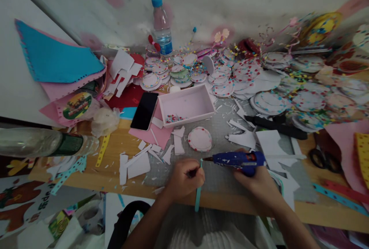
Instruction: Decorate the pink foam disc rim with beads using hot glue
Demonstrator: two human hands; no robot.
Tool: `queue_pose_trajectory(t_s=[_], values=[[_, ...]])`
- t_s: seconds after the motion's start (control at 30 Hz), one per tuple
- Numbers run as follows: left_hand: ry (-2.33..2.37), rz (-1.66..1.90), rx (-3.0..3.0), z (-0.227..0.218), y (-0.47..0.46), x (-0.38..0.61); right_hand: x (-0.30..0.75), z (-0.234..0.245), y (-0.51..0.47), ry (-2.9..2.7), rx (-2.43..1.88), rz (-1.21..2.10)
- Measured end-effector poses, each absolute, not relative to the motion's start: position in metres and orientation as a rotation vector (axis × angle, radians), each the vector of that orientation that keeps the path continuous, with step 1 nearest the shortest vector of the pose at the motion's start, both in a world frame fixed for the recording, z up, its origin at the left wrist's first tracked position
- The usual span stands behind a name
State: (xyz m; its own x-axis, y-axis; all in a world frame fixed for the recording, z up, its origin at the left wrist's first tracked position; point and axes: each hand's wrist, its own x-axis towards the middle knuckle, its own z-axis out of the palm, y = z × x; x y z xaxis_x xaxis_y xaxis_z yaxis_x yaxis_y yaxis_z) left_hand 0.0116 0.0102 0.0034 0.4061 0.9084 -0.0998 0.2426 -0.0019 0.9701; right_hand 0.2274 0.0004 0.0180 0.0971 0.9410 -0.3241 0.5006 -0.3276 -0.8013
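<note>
Fingers of your left hand (186,178) pinch a narrow, flat turquoise strip (198,200), long axis toward your body; its far tip lies just beside the dark nozzle (208,158) of the blue plastic glue gun (238,159) your right hand (258,183) grips.

The glue gun (242,159) is smooth blue plastic with a dark tip; the strip (198,195) looks matt and smooth; the desk (309,212) is pale wood, the mat (220,181) matt grey; from the glue gun, the phone (144,110) at ten o'clock has a glossy black face; the bottle (162,24) at eleven is clear, shiny plastic; the scissors (317,159) at three have black plastic handles.
</note>
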Motion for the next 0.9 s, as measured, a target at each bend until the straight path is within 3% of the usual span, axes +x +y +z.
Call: queue_pose_trajectory(t_s=[0.9], values=[[1.039,0.770,1.499,0.0017,0.0091,0.0119,0.2306,0.0098,-0.0022,-1.486,-1.880,1.134]])
